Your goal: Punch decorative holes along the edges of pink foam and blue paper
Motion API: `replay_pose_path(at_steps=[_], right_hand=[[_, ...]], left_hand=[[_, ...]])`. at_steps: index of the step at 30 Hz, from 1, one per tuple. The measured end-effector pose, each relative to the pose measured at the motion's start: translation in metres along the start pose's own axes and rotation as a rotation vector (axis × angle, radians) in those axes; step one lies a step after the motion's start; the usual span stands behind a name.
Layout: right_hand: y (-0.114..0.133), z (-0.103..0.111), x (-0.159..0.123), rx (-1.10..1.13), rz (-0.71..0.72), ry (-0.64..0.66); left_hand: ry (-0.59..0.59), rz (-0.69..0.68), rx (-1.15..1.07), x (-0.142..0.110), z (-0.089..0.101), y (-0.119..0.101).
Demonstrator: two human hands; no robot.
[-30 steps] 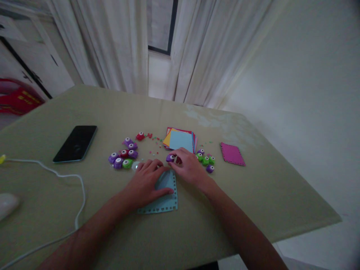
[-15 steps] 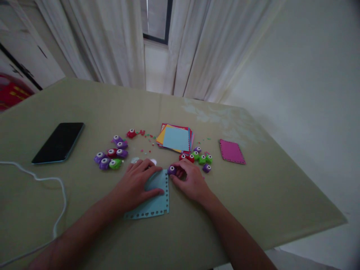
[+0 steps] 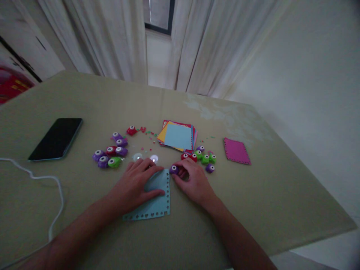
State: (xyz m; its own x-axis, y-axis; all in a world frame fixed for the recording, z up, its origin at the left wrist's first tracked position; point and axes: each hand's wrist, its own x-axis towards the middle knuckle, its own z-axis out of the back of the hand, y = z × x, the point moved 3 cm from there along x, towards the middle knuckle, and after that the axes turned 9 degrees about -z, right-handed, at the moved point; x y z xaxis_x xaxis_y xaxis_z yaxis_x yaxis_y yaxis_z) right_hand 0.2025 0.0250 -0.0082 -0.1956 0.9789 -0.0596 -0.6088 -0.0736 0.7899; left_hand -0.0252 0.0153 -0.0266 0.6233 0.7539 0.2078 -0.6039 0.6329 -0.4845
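Note:
A light blue sheet of paper (image 3: 156, 206) lies before me, with small shaped holes along its right and bottom edges. My left hand (image 3: 140, 180) rests flat on this sheet, thumb and fingers spread. Between its thumb and fingers, my right hand (image 3: 191, 178) grips a purple paper punch (image 3: 173, 169) at the sheet's top right corner. Just beyond that hand are red punches (image 3: 189, 156), green punches (image 3: 205, 159) and another purple punch (image 3: 210, 168). Part of the blue sheet is hidden under my left hand.
More punches (image 3: 111, 150) in purple, red and green stand at left, near scattered paper bits (image 3: 143, 129). A stack of coloured paper (image 3: 178, 136) lies behind. A pink punched sheet (image 3: 236, 151) is at right; a black tablet (image 3: 56, 139) and white cable (image 3: 57, 183) at left.
My right hand has brought the purple punch nearer to me, down to the sheet's top right corner. My left hand stays flat on the paper. The camera view has shifted.

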Motion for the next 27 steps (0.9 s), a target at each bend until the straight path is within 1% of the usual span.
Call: replay_pose_path(at_steps=[5,21,27], right_hand=[[-0.0023,0.0012,0.0003,-0.007,0.001,-0.02],[0.0018,0.0027,-0.0018,-0.029,0.025,0.002],[-0.0004,0.0051,-0.0015,-0.001,0.001,-0.01]], left_hand=[[0.013,0.001,-0.007,0.0008,0.0012,-0.0012],[-0.008,-0.008,-0.015,0.0018,0.0031,-0.0034],[-0.006,0.0,-0.018,0.0023,0.004,-0.0043]])
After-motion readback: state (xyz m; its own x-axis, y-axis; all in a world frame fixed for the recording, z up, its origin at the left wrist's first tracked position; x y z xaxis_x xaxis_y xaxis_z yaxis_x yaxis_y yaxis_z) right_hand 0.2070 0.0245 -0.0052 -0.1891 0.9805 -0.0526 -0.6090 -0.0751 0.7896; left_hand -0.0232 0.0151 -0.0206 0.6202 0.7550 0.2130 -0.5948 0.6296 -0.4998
